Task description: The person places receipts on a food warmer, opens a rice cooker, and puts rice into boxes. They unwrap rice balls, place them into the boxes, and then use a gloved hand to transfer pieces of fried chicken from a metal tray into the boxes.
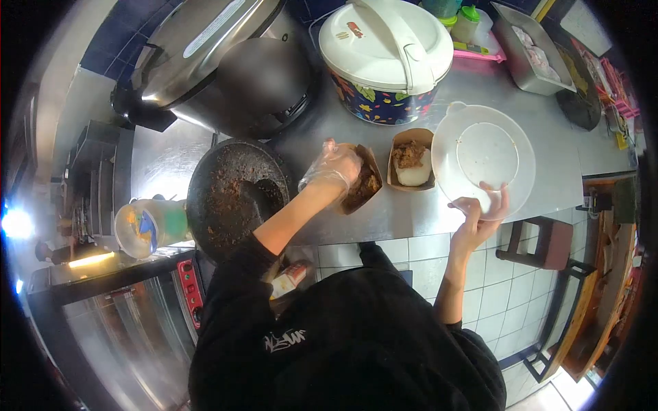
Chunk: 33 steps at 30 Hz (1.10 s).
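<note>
My left hand (336,166), in a clear plastic glove, is curled over the left side of a brown paper box (359,202) with dark brown chopped food (367,183) in it. Its fingertips are partly hidden, so what they hold does not show. My right hand (485,207) grips the near rim of a translucent round plastic bowl (488,152). Between the two hands a second paper box (415,186) holds white rice (414,172) with brown shredded food (409,154) on it. To the left lies a dark round pan (236,157) with brown food scraps and a dark utensil.
Behind my hands stand a white-lidded rice warmer (384,51) and a large steel cooker (199,61). A metal tray (531,55) sits at the back right, a plastic tub (140,229) at the left. A brown stool (541,243) stands below the steel counter (548,181).
</note>
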{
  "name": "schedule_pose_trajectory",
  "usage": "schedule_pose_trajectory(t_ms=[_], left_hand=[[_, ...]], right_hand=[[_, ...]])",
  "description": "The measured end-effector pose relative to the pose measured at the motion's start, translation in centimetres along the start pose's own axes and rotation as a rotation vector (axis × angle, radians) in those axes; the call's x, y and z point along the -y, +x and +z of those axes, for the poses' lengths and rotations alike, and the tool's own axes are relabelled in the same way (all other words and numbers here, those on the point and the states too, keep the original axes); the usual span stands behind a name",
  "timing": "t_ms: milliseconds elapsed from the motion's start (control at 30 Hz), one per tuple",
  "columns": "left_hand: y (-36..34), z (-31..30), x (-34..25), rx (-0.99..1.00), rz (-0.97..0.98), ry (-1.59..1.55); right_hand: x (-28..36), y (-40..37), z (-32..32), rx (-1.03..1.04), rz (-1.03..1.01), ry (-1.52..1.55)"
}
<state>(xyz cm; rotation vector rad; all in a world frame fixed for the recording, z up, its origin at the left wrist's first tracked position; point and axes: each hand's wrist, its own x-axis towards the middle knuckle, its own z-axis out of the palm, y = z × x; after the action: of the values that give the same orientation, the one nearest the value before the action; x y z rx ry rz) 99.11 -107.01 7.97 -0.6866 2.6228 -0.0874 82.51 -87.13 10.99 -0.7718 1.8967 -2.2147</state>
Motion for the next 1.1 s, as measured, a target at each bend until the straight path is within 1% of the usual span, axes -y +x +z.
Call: schedule_pose_trajectory(t_ms=[67,100,200,267,300,367,400,467,600,700,767,800,867,900,967,1000,1067,1100], left_hand=[[-0.1,-0.8,0.2,0.124,0.030,0.058],[-0.5,-1.2,0.1,0.125,0.032,0.060],[-2.2,-2.0,-0.1,0.076,0.076,0.015],[-3.0,-2.1,0.2,-0.044,0.223,-0.184],[-3.4,-2.2,0.3,-0.043,0.222,-0.181],[-3.8,-2.1,0.4,-0.122,0.172,-0.119],[-3.5,-2.2,0.4,-0.122,0.173,-0.117],[-2.5,-2.1,0.0,0.159,0.055,-0.040],[-2.6,-3.5,-1.2,0.169,0.068,-0.070],[-2.3,-4.2,-1.6,0.148,0.101,-0.002],[-2.2,-4.1,-1.0,0.123,0.132,-0.177],[-2.4,-3.3,-0.8,0.121,0.131,-0.175],[-3.0,-1.5,0.2,-0.134,0.047,-0.250],[-3.5,-1.5,0.8,-0.134,0.049,-0.246],[-4.4,-1.9,1.9,-0.152,-0.024,-0.245],[-4.6,-3.1,1.6,-0.149,-0.027,-0.242],[-4.5,-6.0,0.6,0.247,-0.128,-0.056],[-4.3,-5.7,0.4,0.246,-0.134,-0.053]], right_hand=[[0.4,0.0,0.0,-0.005,0.003,0.018],[0.6,0.0,0.0,-0.005,0.008,0.036],[0.9,0.1,-0.1,-0.020,0.018,-0.004],[0.9,0.1,-0.3,-0.017,0.025,0.018],[0.9,0.0,-0.4,-0.009,0.032,0.041],[0.7,0.0,-0.4,-0.006,0.025,0.027],[0.7,0.0,-0.4,-0.004,0.020,0.010],[0.6,0.0,-0.4,-0.002,0.014,0.019],[1.0,-0.1,-0.1,-0.005,0.019,0.034],[0.9,-0.3,-0.1,-0.014,0.023,0.025],[1.0,-0.4,-0.1,-0.013,0.025,0.052],[1.0,-0.5,-0.1,-0.011,0.027,0.080],[0.9,-0.4,-0.1,-0.010,0.029,0.078],[0.8,-0.4,-0.1,-0.009,0.036,0.072],[0.8,-0.5,-0.2,-0.013,0.036,0.081],[0.8,-0.5,-0.1,-0.008,0.033,0.089],[0.9,-0.6,0.1,-0.005,0.045,0.100],[0.9,-0.6,0.2,-0.009,0.054,0.106]])
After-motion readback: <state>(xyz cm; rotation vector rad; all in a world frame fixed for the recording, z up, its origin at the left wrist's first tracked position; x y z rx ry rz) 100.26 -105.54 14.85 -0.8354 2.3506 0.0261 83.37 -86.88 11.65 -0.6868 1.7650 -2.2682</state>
